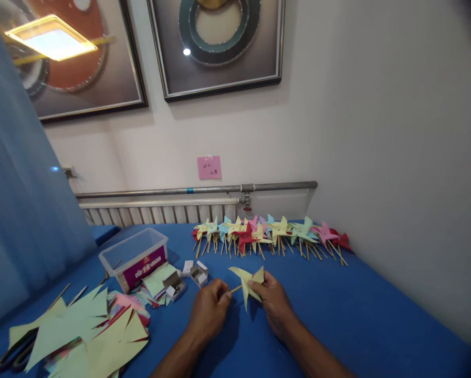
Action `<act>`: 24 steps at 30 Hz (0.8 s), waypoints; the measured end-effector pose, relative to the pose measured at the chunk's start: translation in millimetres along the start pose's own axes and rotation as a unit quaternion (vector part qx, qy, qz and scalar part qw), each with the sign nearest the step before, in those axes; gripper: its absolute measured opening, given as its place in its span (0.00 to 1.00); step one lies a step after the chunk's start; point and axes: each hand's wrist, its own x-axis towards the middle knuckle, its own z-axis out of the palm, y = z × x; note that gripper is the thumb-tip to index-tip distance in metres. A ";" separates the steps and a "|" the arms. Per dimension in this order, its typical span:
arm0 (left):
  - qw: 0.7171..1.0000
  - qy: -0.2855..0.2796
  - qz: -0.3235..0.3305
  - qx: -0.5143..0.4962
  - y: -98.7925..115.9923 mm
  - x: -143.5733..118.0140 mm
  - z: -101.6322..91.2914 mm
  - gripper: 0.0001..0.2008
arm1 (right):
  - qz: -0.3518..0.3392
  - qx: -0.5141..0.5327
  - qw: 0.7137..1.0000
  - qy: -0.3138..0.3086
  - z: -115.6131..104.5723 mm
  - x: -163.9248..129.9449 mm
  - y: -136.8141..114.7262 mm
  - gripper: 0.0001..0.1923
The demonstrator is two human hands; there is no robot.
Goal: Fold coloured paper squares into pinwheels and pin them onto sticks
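Nearest the camera, both hands meet above the blue cloth-covered counter [357,315]. The left hand [209,310] is closed, its fingertips pinching the end of a thin wooden stick [236,288], while the right hand [272,299] is closed on the pale yellow folded-paper pinwheel [248,281] that sits at the stick's other end, just above the counter between the two hands. To do this well, I judge the stick should be kept steady and level while the right fingers hold the paper near its centre only, so the folded blades are not creased; a light, even pinch looks wiser than a hard squeeze. To the left lie pale green and yellow cut paper sheets [81,331], black-handled scissors [12,354] partly under them, a clear plastic box with a purple label [135,257] and small white cardboard boxes [198,273]. Further back, a row of finished multicoloured paper pinwheels on sticks [270,236] lies along the wall, well apart from the hands.
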 end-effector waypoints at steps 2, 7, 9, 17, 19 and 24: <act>1.000 0.011 0.004 0.009 -1.1 1.1 -2.0 0.06 | -0.004 -0.004 1.000 0.005 -2.6 3.1 1.3 0.16; 0.995 0.027 0.031 0.090 -3.5 2.8 -9.9 0.08 | -0.016 -0.014 1.000 0.017 -10.1 11.5 3.5 0.15; 0.990 0.022 0.037 0.135 -4.0 1.9 -12.1 0.08 | -0.019 -0.017 0.999 0.027 -12.4 13.5 3.1 0.14; 0.964 -0.006 0.065 0.259 -2.4 -3.1 -11.5 0.10 | -0.027 -0.054 0.998 0.021 -16.1 15.6 1.5 0.12; 0.963 -0.014 0.060 0.261 -2.8 -3.0 -9.9 0.11 | -0.029 -0.066 0.997 0.024 -16.6 16.2 1.3 0.11; 0.963 -0.024 0.045 0.266 -1.8 -3.2 -6.4 0.11 | -0.027 -0.071 0.997 0.025 -16.4 14.7 -1.8 0.12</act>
